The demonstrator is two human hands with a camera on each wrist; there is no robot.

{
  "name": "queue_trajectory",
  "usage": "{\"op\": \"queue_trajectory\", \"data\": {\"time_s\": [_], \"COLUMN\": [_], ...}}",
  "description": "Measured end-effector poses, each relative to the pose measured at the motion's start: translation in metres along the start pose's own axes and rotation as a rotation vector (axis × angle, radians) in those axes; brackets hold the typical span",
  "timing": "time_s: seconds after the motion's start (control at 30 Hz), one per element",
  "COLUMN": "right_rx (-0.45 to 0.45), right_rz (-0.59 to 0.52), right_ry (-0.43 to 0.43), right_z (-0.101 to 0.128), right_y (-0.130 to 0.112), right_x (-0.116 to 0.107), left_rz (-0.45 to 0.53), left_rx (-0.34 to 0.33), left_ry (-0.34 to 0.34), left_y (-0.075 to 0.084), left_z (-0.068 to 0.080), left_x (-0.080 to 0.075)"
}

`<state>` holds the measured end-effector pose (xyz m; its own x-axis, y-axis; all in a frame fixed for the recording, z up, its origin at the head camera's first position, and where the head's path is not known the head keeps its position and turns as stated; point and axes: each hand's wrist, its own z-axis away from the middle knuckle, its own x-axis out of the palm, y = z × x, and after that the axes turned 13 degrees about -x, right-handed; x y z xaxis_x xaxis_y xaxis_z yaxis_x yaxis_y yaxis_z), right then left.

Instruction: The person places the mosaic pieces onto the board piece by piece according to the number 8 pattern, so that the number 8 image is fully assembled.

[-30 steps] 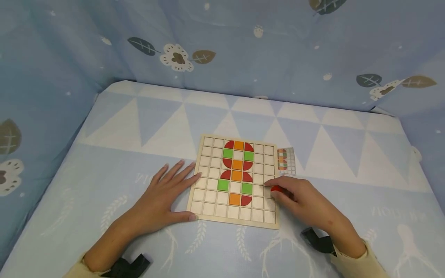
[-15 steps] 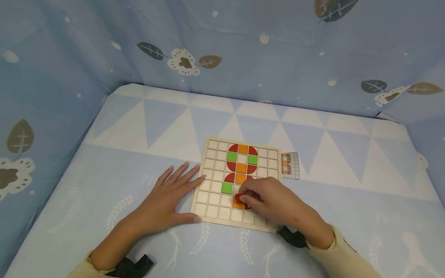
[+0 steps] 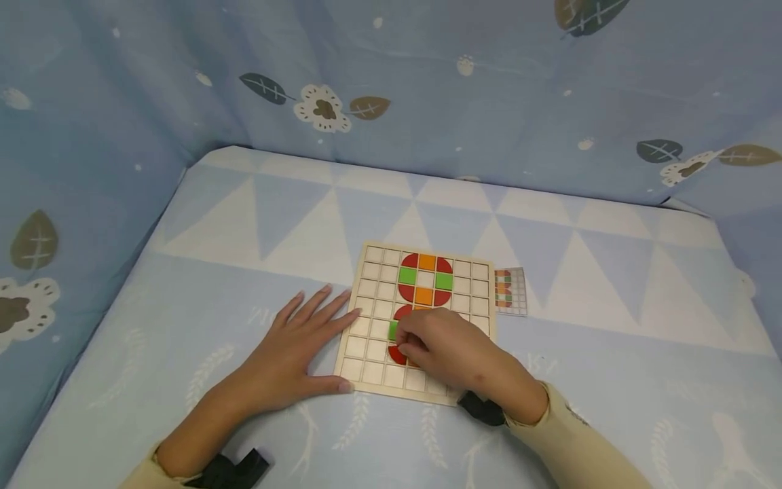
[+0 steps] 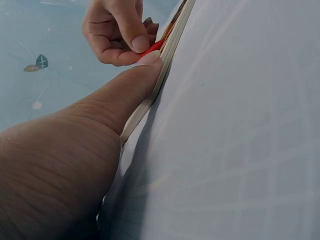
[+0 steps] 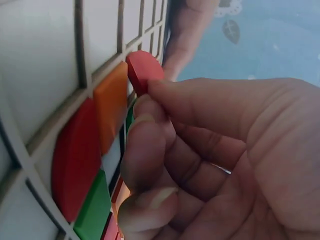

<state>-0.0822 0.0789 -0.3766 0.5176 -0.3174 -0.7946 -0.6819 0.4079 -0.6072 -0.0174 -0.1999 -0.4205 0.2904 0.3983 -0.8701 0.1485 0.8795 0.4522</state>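
A wooden grid board (image 3: 391, 392) lies on the table with red, orange and green tiles in its cells. My right hand (image 3: 458, 350) is over its lower middle, pinching a red rounded-corner tile (image 5: 145, 70) between thumb and forefinger. In the right wrist view that tile is tilted at a cell beside an orange tile (image 5: 111, 107); whether it lies flat in the cell I cannot tell. Another red tile (image 5: 77, 160) sits on the orange one's other side. With fingers spread, my left hand (image 3: 287, 360) rests at the board's left edge, its thumb touching the near-left corner.
Against the board's right edge lies a small pattern card (image 3: 512, 292) printed with a coloured grid. A patterned cloth (image 3: 293, 231) covers the table, and blue fabric (image 3: 415, 102) hangs behind it. A black wrist strap (image 3: 482, 409) sits under the right forearm.
Holding the red tile, my right hand has moved left from the board's right edge to the cell left of the lowest orange tile. My left hand has stayed at the board's edge.
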Motion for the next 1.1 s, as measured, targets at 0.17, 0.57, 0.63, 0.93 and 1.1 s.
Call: {"op": "queue_trajectory", "data": {"time_s": [0.17, 0.57, 0.63, 0.93, 1.1], "right_rx": [0.033, -0.004, -0.008, 0.085, 0.114], "right_rz": [0.039, 0.129, 0.12, 0.096, 0.18], "right_ry": [0.02, 0.059, 0.053, 0.126, 0.202], "right_z": [-0.002, 0.0, 0.0, 0.023, 0.061], "right_y": [-0.004, -0.007, -0.006, -0.004, 0.002], "right_x": [0.005, 0.016, 0.015, -0.018, -0.029], "left_rz": [0.002, -0.005, -0.002, 0.012, 0.021], "left_rx": [0.016, 0.032, 0.029, 0.005, -0.015], "left_ry": [0.011, 0.021, 0.018, 0.004, 0.051], "left_y": [-0.002, -0.004, -0.004, 0.003, -0.002], "left_z": [0.0, 0.0, -0.001, -0.005, 0.004], "left_x": [-0.001, 0.002, 0.002, 0.003, -0.007]}}
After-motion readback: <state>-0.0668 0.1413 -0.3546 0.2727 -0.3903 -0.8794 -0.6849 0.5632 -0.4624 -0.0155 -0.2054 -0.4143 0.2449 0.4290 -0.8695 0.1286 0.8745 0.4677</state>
